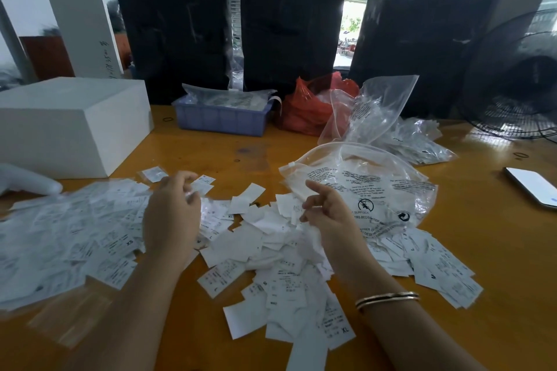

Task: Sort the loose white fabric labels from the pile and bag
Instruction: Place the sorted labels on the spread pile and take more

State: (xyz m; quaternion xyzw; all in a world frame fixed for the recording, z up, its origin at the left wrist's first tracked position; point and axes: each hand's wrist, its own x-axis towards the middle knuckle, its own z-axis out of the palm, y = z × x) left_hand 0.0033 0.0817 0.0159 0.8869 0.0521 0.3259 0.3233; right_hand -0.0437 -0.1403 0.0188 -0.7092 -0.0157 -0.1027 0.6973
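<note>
Loose white fabric labels cover the yellow table [512,280] in a left pile [75,235], a centre pile [271,253] and a right pile [437,268]. A clear printed zip bag [379,190] lies open over the right pile's far side. My left hand [171,211] hovers over the gap between the left and centre piles, blurred, its curled fingers pinching a small label [202,185]. Beside the bag's mouth, my right hand [328,211] pinches a white label [291,206] between thumb and fingers. A bangle sits on my right wrist.
At the back stand a white foam box [69,120], a blue tray [223,119], a red plastic bag [307,111] and more clear bags [373,108] of labels. A phone [533,187] lies at the right edge. A fan [518,78] and black wrapped bundles [171,30] stand behind.
</note>
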